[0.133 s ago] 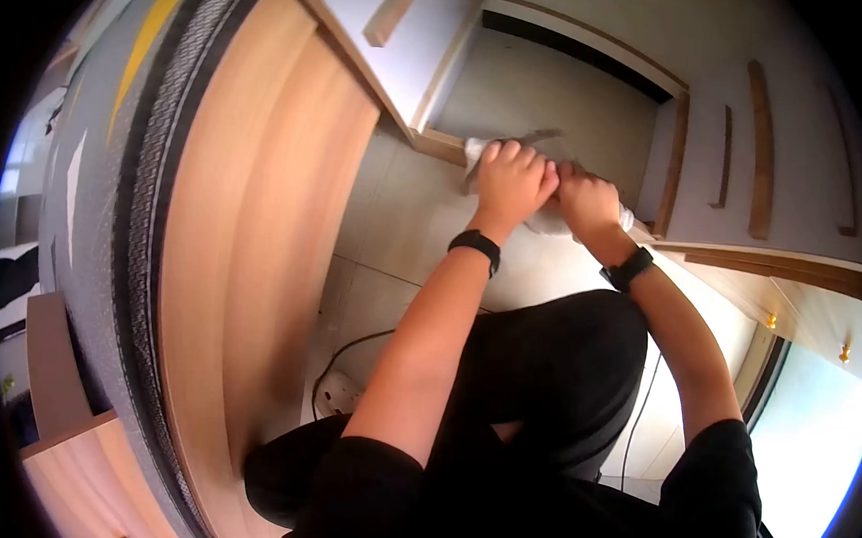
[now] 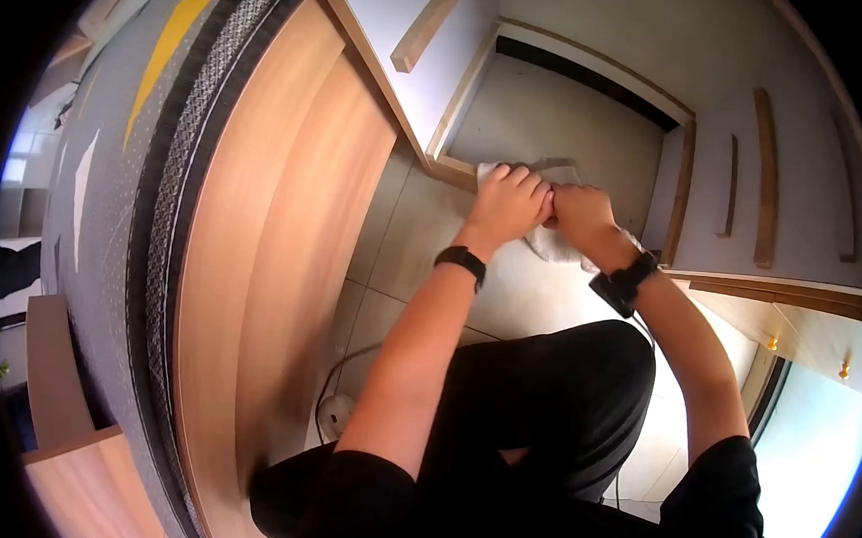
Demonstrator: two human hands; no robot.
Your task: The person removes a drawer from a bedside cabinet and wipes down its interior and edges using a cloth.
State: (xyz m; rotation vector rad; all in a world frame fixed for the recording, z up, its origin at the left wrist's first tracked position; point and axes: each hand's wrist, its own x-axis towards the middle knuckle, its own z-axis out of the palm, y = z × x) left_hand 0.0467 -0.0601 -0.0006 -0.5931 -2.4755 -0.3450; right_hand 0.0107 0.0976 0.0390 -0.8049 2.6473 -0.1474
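Note:
A whitish cloth [image 2: 553, 245] is bunched under both hands at the front wooden edge [image 2: 454, 173] of the open cabinet base. My left hand [image 2: 511, 205] is closed over its left part, knuckles up. Close against it, my right hand [image 2: 583, 214] is closed round the cloth's right part, with the wrist bent. Some of the cloth shows beyond the fingers and hangs below them. The fingertips are hidden. Both wrists wear black bands.
The cabinet floor [image 2: 554, 106] lies behind the cloth, with a white door [image 2: 404, 13] at left and handled panels [image 2: 791, 179] at right. A wooden bed side [image 2: 279, 224] runs along the left. A cable and a round white socket piece [image 2: 334, 417] lie by my knee.
The view has shifted, so the cabinet and hands sit slightly lower. My right wrist is bent more, and the cloth's far flap has changed shape. Both hands keep their hold.

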